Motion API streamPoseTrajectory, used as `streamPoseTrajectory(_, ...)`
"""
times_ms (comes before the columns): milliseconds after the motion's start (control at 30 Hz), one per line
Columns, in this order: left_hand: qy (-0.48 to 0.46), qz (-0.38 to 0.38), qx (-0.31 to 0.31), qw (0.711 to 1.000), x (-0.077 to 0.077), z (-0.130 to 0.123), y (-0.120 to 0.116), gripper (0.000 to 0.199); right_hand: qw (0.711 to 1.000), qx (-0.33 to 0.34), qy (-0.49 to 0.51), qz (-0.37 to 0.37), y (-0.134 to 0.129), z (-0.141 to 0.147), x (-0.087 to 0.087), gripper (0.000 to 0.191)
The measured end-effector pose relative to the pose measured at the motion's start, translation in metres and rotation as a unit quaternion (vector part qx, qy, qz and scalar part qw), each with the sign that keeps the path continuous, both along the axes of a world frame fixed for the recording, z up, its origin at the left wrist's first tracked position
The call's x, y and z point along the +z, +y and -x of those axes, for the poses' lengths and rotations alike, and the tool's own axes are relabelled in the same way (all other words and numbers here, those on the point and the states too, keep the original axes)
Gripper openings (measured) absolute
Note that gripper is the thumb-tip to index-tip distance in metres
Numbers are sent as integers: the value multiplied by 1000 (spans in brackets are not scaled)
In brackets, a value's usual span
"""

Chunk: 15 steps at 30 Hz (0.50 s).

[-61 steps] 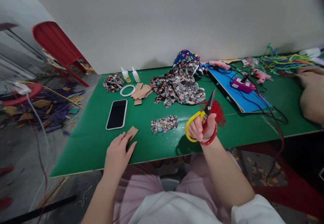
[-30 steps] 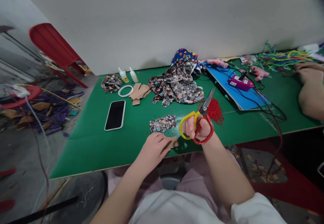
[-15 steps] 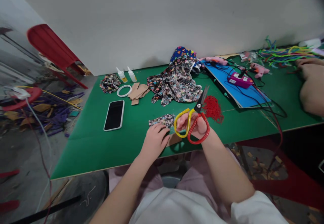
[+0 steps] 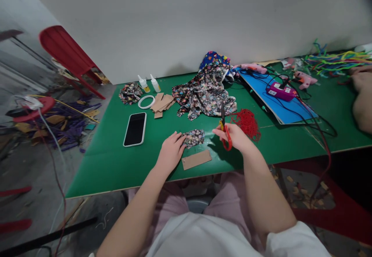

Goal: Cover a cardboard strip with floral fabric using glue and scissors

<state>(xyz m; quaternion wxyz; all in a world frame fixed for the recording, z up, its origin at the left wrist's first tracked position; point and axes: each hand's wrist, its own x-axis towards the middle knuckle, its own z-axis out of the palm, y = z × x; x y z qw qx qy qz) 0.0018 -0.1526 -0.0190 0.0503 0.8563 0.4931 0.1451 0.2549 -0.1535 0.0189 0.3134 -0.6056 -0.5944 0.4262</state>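
- Floral cloth strip (image 4: 194, 138) lies on the green table (image 4: 107, 175), near the person's edge, just beyond a bare cardboard strip (image 4: 197, 160); the two lie apart.
- Handling, judged by eye: cloth very light, soft and limp, likely to slide or ruck on the smooth tabletop. Not fragile, though its cut edges may fray.
- Best hold, probably: a pinch at one short end, or fingertips flat on it to steady it.
- Left hand (image 4: 171, 148) reaches over the cloth's left end, fingers extended and touching; whether it pinches or only presses, cannot tell.
- Right hand (image 4: 235, 137) grasps scissors (image 4: 222, 124) by the handles, held above the table to the right of the cloth, blades pointing away from the person. Blade gap not clear from this angle.
- Scissors look rigid, heavier than the cloth; the handle loops seem the safe hold.
- Cardboard looks stiff and light, likely to bend if squeezed; long edges offer a grip.
- Appearance: cloth small, roughly oblong, dark ground with pale, pink and blue flowers, edges uneven. Cardboard plain brown, straight-sided. Scissors have dark blades, one red handle, some yellow showing.
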Motion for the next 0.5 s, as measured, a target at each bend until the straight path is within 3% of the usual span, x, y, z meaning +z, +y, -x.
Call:
streamPoseTrajectory(100,19,23,0,1000,2,2,-1,36,961,-34,-273,12,5,-5,-4,42)
streamPoseTrajectory(167,32,31,1,999,3,3,-3,38,924,-46,-379,27,6,-4,-5,41)
streamPoseTrajectory(267,49,33,5,998,3,6,-7,42,899,-52,-434,30,6,-3,-6,36)
streamPoseTrajectory(500,46,24,39,998,-2,14,-9,44,892,-61,-447,-11,5,-12,-13,36)
